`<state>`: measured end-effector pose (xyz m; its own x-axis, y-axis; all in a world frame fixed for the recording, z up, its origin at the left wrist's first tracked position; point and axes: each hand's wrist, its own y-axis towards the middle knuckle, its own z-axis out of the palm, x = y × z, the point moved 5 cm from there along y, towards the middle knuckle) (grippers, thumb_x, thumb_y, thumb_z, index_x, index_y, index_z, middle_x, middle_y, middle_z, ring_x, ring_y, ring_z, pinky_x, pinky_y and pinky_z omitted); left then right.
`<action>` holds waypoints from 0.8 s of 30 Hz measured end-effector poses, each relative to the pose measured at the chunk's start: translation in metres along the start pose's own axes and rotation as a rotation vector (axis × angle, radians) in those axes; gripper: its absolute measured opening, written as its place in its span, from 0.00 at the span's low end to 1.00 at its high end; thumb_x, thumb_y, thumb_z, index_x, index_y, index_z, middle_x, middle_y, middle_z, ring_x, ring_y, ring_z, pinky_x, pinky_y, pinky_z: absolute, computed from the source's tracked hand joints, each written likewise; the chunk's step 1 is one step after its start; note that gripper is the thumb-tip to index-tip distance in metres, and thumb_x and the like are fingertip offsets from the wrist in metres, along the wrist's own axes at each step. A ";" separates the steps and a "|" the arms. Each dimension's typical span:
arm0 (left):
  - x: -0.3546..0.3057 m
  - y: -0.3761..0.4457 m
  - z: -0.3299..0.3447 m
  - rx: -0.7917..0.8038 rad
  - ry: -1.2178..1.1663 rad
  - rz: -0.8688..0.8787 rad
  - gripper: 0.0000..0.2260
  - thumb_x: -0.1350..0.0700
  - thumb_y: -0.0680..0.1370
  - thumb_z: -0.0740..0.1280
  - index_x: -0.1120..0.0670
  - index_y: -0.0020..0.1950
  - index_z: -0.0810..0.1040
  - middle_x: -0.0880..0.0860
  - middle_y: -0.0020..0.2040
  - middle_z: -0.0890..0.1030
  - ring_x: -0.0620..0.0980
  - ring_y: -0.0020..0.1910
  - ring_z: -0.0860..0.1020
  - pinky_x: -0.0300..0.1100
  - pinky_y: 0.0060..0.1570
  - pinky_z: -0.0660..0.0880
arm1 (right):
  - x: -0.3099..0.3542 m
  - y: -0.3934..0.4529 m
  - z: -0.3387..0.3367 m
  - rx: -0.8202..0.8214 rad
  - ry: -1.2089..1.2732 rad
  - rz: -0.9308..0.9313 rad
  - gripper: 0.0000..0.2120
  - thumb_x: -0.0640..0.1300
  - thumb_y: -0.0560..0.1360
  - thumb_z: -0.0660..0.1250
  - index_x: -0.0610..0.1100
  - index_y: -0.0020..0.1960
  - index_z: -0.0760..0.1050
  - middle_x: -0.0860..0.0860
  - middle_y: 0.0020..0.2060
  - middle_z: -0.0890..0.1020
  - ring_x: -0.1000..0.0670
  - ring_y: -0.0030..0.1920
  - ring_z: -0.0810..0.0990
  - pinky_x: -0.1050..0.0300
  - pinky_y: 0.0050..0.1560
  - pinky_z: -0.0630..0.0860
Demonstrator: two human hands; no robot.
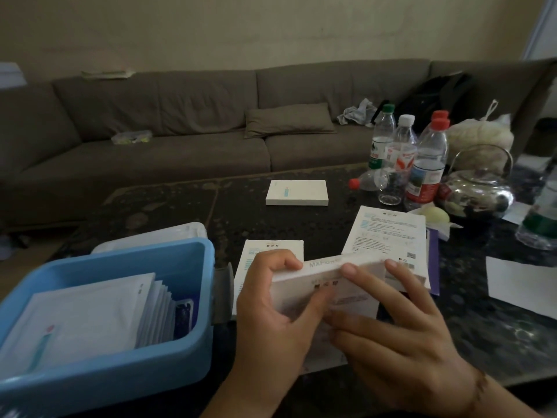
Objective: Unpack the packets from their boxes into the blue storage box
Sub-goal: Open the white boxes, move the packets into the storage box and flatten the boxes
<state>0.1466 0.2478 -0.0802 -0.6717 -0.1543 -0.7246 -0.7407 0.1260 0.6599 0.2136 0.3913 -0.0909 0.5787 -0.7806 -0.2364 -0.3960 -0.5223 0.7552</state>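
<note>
Both hands grasp white box [346, 276]: left hand [271, 312] curled at end, right hand [401, 336] fingers over top.

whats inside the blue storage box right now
The blue storage box holds a stack of white packets leaning at a slant, with something dark blue wedged at their right end. The packets cover the bottom, so anything beneath them is hidden.

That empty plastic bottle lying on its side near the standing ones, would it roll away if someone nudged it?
Probably yes. The fallen bottle looks round and lies flat on the smooth dark table, so a nudge would likely roll it. It seems empty, so likely very light and easily sent skidding. The standing bottles beside it might stop it on that side.
</note>
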 end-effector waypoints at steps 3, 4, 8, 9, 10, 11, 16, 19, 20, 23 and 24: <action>0.005 0.001 0.002 0.060 0.134 0.153 0.27 0.53 0.67 0.76 0.40 0.58 0.64 0.36 0.57 0.67 0.39 0.58 0.72 0.30 0.51 0.76 | -0.019 -0.009 -0.008 -0.130 0.172 0.292 0.08 0.45 0.71 0.69 0.50 0.50 0.76 0.56 0.53 0.83 0.50 0.65 0.75 0.45 0.66 0.70; 0.008 0.002 0.002 0.068 0.133 0.158 0.29 0.52 0.67 0.75 0.37 0.59 0.62 0.36 0.58 0.66 0.40 0.58 0.72 0.32 0.50 0.77 | -0.029 -0.012 -0.009 -0.157 0.240 0.506 0.10 0.46 0.71 0.70 0.51 0.51 0.75 0.56 0.54 0.81 0.53 0.61 0.76 0.50 0.63 0.73; 0.018 0.001 0.000 0.003 0.049 0.086 0.32 0.51 0.69 0.76 0.32 0.62 0.60 0.34 0.60 0.66 0.45 0.60 0.75 0.39 0.48 0.81 | -0.041 -0.030 0.022 0.312 0.730 1.231 0.22 0.45 0.70 0.74 0.55 0.57 0.67 0.57 0.50 0.81 0.61 0.47 0.82 0.61 0.43 0.81; 0.018 0.001 -0.001 -0.026 0.045 0.084 0.33 0.52 0.69 0.77 0.33 0.63 0.60 0.35 0.61 0.66 0.44 0.61 0.74 0.38 0.50 0.80 | -0.039 -0.033 0.028 0.419 0.775 1.257 0.22 0.43 0.70 0.74 0.54 0.57 0.67 0.56 0.48 0.82 0.63 0.46 0.82 0.64 0.42 0.80; 0.017 0.001 -0.001 -0.058 0.082 0.103 0.34 0.53 0.69 0.77 0.36 0.64 0.60 0.38 0.64 0.65 0.44 0.64 0.72 0.37 0.55 0.78 | -0.040 -0.034 0.031 0.461 0.781 1.276 0.21 0.42 0.70 0.74 0.52 0.56 0.67 0.56 0.47 0.83 0.63 0.46 0.82 0.65 0.41 0.80; 0.017 0.001 -0.001 -0.085 0.159 0.134 0.34 0.53 0.69 0.77 0.41 0.67 0.61 0.44 0.68 0.64 0.44 0.69 0.68 0.35 0.61 0.73 | -0.043 -0.033 0.032 0.451 0.775 1.302 0.19 0.41 0.70 0.74 0.51 0.55 0.68 0.55 0.46 0.84 0.61 0.45 0.83 0.64 0.41 0.80; 0.024 -0.002 0.014 0.152 0.692 0.184 0.24 0.40 0.72 0.64 0.45 0.66 0.66 0.52 0.77 0.57 0.54 0.77 0.53 0.56 0.73 0.57 | -0.069 -0.002 0.040 0.448 0.645 1.345 0.12 0.43 0.73 0.71 0.52 0.52 0.70 0.55 0.45 0.82 0.58 0.41 0.82 0.67 0.34 0.79; 0.042 -0.007 0.032 0.487 0.797 0.033 0.22 0.38 0.73 0.62 0.42 0.64 0.69 0.46 0.74 0.64 0.51 0.75 0.60 0.58 0.71 0.62 | -0.084 0.035 0.059 0.607 0.473 1.199 0.11 0.46 0.76 0.69 0.55 0.55 0.70 0.57 0.47 0.80 0.58 0.45 0.80 0.67 0.36 0.78; 0.048 -0.008 0.035 0.544 0.783 -0.045 0.23 0.38 0.74 0.62 0.42 0.68 0.66 0.45 0.76 0.60 0.50 0.76 0.57 0.56 0.73 0.56 | -0.087 0.049 0.069 0.682 0.422 1.149 0.11 0.45 0.76 0.68 0.54 0.56 0.71 0.55 0.49 0.80 0.56 0.48 0.80 0.65 0.42 0.78; 0.067 -0.007 0.035 0.644 0.828 -0.194 0.27 0.40 0.78 0.59 0.41 0.75 0.55 0.44 0.79 0.49 0.48 0.77 0.46 0.52 0.76 0.47 | -0.099 0.076 0.103 0.923 0.301 1.038 0.13 0.42 0.76 0.68 0.49 0.60 0.74 0.51 0.55 0.79 0.51 0.54 0.79 0.57 0.55 0.77; 0.067 -0.003 0.034 0.669 0.848 -0.220 0.28 0.40 0.79 0.59 0.42 0.76 0.53 0.44 0.79 0.48 0.48 0.77 0.46 0.52 0.76 0.47 | -0.104 0.082 0.113 0.979 0.283 1.011 0.13 0.42 0.76 0.68 0.48 0.60 0.74 0.50 0.55 0.79 0.50 0.54 0.78 0.56 0.57 0.76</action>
<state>0.1032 0.2707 -0.1379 -0.4885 -0.8290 -0.2721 -0.8715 0.4787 0.1063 0.0402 0.3913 -0.0735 -0.1680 -0.9203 0.3534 -0.9707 0.0920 -0.2221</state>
